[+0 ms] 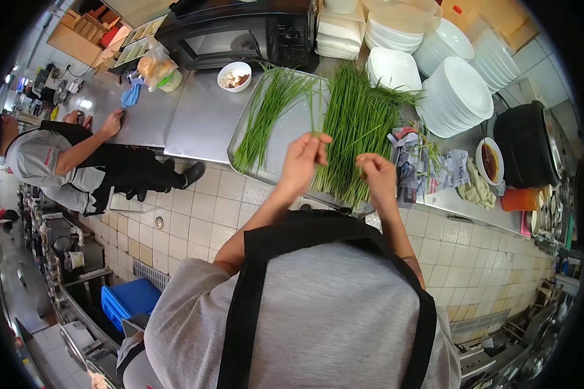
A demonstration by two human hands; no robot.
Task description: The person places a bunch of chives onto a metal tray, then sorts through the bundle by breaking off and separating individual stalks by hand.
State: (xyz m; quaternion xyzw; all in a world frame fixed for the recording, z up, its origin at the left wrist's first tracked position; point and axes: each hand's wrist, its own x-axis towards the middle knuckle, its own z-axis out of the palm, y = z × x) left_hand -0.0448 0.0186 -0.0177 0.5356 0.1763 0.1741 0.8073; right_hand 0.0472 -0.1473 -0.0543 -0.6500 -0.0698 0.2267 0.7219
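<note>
Long green stalks lie in a large pile (pixel 363 123) at the right of a metal tray (pixel 285 133). A smaller bunch (pixel 266 113) rests along the tray's left side. My left hand (pixel 303 159) is over the tray, its fingers pinched on a few thin stalks that reach up between the two bunches. Over the lower part of the large pile is my right hand (pixel 377 175), thumb and fingertips pressed together; what they hold, if anything, is too small to make out. Crumpled newspaper (pixel 428 165) with loose green scraps lies right of the pile.
A small white bowl (pixel 234 76) and a black oven (pixel 240 39) are behind the tray. Stacked white dishes (pixel 454 97), a sauce bowl (pixel 489 161), a cloth (pixel 477 188) and a black cooker (pixel 529 146) stand right. Another person (pixel 65 155) stands at the counter's left.
</note>
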